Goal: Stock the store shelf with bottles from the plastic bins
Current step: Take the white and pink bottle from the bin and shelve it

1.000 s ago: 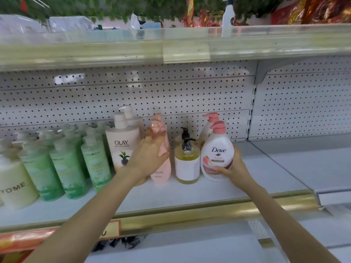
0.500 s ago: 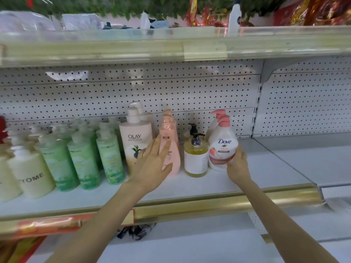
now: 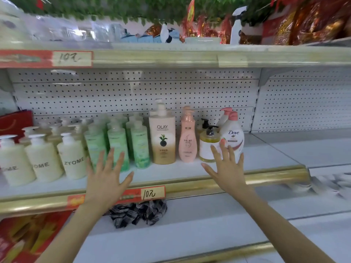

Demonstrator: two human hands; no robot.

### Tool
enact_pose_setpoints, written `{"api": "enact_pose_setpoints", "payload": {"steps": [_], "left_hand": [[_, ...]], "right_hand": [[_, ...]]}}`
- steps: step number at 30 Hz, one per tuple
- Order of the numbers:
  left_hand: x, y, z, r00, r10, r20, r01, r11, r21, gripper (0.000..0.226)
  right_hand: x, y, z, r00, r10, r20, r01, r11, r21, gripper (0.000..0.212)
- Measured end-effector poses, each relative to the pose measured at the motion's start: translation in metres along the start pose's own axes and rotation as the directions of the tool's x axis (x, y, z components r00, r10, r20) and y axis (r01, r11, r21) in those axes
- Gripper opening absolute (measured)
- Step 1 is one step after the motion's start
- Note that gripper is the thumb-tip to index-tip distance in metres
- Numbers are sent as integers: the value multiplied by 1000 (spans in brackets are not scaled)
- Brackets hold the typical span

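My left hand point(image 3: 106, 179) and right hand point(image 3: 228, 171) hover empty, fingers spread, the right just before the Dove bottle point(image 3: 234, 137). Placement looks done; next I'd fetch another from the bins, unseen here.

White gold-edged shelf point(image 3: 266, 154), everything on it standing upright. Left to right — cream ZYOME bottles point(image 3: 73, 158), green bottles point(image 3: 139, 147), OLAY bottle point(image 3: 163, 137), pink bottle point(image 3: 187, 139), yellow bottle point(image 3: 206, 147), Dove bottle point(image 3: 234, 137).

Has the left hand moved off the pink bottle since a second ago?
Yes. The left hand has let go of the pink bottle and shifted left, past the Olay bottle, now spread open before the green bottles.
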State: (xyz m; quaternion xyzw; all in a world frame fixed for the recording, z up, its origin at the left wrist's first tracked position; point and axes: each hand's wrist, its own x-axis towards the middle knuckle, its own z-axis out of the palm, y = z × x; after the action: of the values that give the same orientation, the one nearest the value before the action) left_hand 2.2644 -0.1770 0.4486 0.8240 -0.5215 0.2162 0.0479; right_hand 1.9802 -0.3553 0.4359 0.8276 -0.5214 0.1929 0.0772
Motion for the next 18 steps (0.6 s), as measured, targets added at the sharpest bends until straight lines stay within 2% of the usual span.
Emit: {"api": "enact_pose_setpoints", "payload": {"steps": [9, 18], "left_hand": [[-87, -101, 34, 990, -134, 49, 137, 989, -54, 79], [-154, -145, 87, 979, -137, 148, 147, 987, -58, 76]], "right_hand": [[-71, -85, 21, 988, -29, 153, 41, 996, -75, 116], [-139, -151, 92, 925, -75, 372, 122, 987, -102, 116]]}}
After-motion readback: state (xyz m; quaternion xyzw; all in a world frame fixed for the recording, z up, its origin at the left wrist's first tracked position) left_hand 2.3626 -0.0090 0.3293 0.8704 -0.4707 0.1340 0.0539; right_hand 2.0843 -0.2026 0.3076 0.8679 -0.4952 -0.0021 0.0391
